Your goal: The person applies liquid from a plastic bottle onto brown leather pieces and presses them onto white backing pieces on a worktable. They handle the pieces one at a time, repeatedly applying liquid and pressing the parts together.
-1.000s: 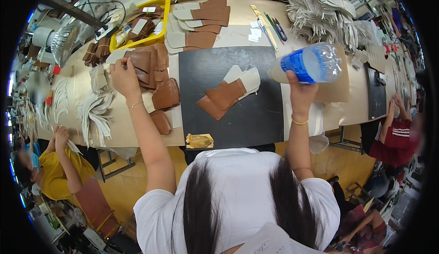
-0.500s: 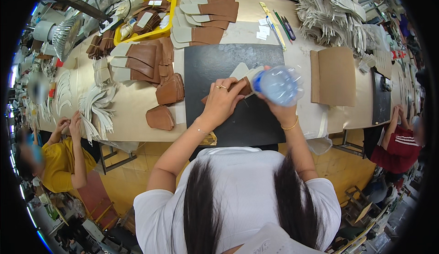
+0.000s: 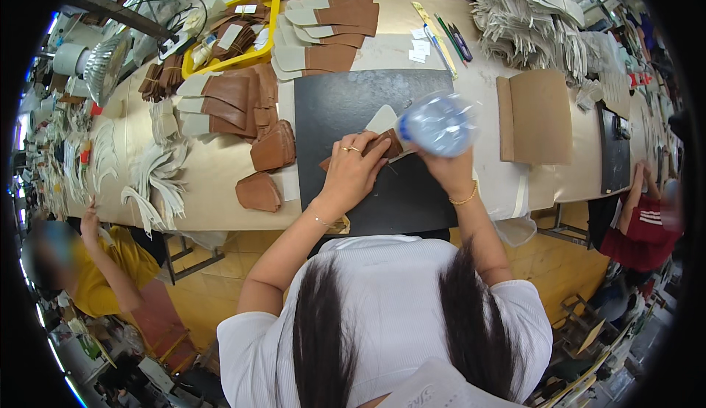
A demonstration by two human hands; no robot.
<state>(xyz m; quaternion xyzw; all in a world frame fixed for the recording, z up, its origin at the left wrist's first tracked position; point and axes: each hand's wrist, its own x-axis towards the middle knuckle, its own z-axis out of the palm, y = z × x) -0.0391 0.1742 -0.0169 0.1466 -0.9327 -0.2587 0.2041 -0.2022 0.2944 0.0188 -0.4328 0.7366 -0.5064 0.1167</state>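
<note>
My left hand (image 3: 351, 169) presses a brown leather piece (image 3: 389, 145) onto the black mat (image 3: 353, 99), its fingers bent over the leather and partly hiding it. A pale grey-white backing piece (image 3: 382, 117) sticks out beyond the leather. My right hand (image 3: 448, 173) grips a clear plastic bottle (image 3: 440, 125) with a blue band. The bottle is tilted, with its narrow end toward the leather piece; it hides part of my right fingers. Whether bottle and leather touch, I cannot tell.
Left of the mat lie brown-and-white leather pieces (image 3: 224, 103) and small brown stacks (image 3: 273, 147). A yellow basket (image 3: 276, 11) stands behind them. Pens (image 3: 462, 44), a brown cardboard folder (image 3: 540, 117) and piled white strips (image 3: 526, 22) lie right. Co-workers sit at both sides.
The bottle has shifted slightly left and tilted more over the leather piece. My left hand stays nearly in place. The co-worker at left has raised a hand away from the table.
</note>
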